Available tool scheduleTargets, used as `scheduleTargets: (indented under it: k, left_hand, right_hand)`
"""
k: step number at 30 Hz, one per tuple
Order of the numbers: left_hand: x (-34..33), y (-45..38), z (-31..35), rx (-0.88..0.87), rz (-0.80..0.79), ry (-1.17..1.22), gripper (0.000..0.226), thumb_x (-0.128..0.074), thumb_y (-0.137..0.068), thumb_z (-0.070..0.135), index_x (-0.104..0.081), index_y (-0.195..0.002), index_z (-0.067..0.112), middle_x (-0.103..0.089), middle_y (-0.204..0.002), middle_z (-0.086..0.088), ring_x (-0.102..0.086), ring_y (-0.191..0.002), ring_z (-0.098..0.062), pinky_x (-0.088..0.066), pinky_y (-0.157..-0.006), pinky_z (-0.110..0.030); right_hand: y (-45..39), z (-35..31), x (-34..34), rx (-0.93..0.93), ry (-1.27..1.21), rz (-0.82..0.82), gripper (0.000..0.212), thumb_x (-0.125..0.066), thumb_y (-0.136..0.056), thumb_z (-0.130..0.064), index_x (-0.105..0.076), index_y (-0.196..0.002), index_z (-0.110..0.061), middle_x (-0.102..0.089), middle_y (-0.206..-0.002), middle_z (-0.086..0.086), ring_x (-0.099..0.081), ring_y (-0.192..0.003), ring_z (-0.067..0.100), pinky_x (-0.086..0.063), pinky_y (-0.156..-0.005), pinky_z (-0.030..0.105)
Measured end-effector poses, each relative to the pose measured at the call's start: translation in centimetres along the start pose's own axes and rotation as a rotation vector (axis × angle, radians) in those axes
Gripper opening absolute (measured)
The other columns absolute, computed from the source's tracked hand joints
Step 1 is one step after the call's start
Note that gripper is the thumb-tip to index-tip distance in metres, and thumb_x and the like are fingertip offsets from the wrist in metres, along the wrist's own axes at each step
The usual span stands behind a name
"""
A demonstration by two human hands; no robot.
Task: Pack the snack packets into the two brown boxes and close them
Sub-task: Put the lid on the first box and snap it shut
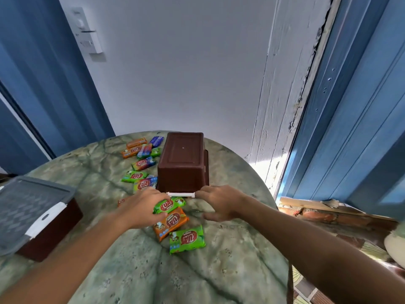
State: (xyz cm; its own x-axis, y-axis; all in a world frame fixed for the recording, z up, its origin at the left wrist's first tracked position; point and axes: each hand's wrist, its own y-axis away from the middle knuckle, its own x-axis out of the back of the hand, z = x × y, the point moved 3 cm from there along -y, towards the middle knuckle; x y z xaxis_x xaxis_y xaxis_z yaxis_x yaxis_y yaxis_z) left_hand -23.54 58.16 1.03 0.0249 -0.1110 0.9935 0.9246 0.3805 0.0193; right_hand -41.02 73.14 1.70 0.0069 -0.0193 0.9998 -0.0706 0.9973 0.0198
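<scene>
So the brown box (183,163) sits upside down near the far side of the round marble-look table (219,260), bottom panel facing up, with a white latch strip (180,194) along its near lower edge. Its long axis runs away from the person, so the short end with the latch faces both hands.

The left hand (142,208) and right hand (219,204) each reach a fingertip or 2 to opposite ends of that strip; the fingers look only loosely bent, touching rather than wrapped around anything. The left thumb also rests near a green snack packet (169,205), but a real grip on it can't be made out.

Both hands look about equally near, 1 per corner, which probably suits flipping the box upright, since nothing can go in while it's inverted.

The second brown box (47,235) is at the left table edge, grey lid (30,207) on it. Packets lie loose: 3 just in front of the hands, the rest (141,159) beside the inverted box's left wall.
</scene>
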Motion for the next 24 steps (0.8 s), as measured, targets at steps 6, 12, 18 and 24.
scheduleTargets:
  k: [6, 12, 18, 24]
  left_hand:
    - [-1.1, -4.6, 3.7, -0.013, 0.048, 0.051, 0.049, -0.056, -0.083, 0.045, -0.057, -0.126, 0.022, -0.061, -0.118, 0.004, -0.047, -0.119, -0.012, -0.043, -0.096, -0.029]
    - [-2.2, -7.3, 6.0, 0.13, 0.131, 0.174, 0.062, -0.046, -0.074, 0.056, -0.059, -0.124, 0.022, -0.061, -0.115, 0.005, -0.049, -0.115, -0.008, -0.045, -0.094, -0.029]
    - [-2.1, -5.2, 4.8, 0.383, 0.161, 0.131, 0.056, -0.055, -0.074, 0.056, -0.064, -0.117, 0.022, -0.067, -0.108, -0.002, -0.058, -0.105, -0.018, -0.046, -0.091, -0.034]
    - [-5.2, -1.9, 5.2, 0.582, 0.066, 0.19, 0.079, -0.035, -0.063, 0.068, -0.063, -0.12, 0.021, -0.067, -0.114, 0.0, -0.062, -0.105, -0.02, -0.048, -0.088, -0.029]
  right_hand:
    - [2.1, 6.6, -1.2, -0.02, -0.024, -0.052, 0.066, -0.054, -0.089, -0.043, -0.034, -0.144, -0.013, -0.05, -0.135, 0.01, -0.052, -0.119, 0.03, -0.046, -0.089, 0.04]
    - [-0.5, 10.8, -1.5, 0.11, -0.007, -0.025, 0.062, -0.054, -0.088, -0.048, -0.042, -0.135, -0.009, -0.052, -0.129, 0.011, -0.056, -0.113, 0.032, -0.05, -0.087, 0.043]
    - [-4.2, 11.9, -1.9, 0.288, -0.001, -0.062, 0.063, -0.056, -0.086, -0.046, -0.041, -0.136, -0.01, -0.05, -0.128, 0.009, -0.055, -0.113, 0.031, -0.049, -0.086, 0.042]
    - [-6.0, 13.1, -5.1, 0.3, -0.028, -0.147, 0.065, -0.054, -0.087, -0.051, -0.04, -0.138, -0.013, -0.05, -0.133, 0.007, -0.054, -0.118, 0.029, -0.047, -0.09, 0.038]
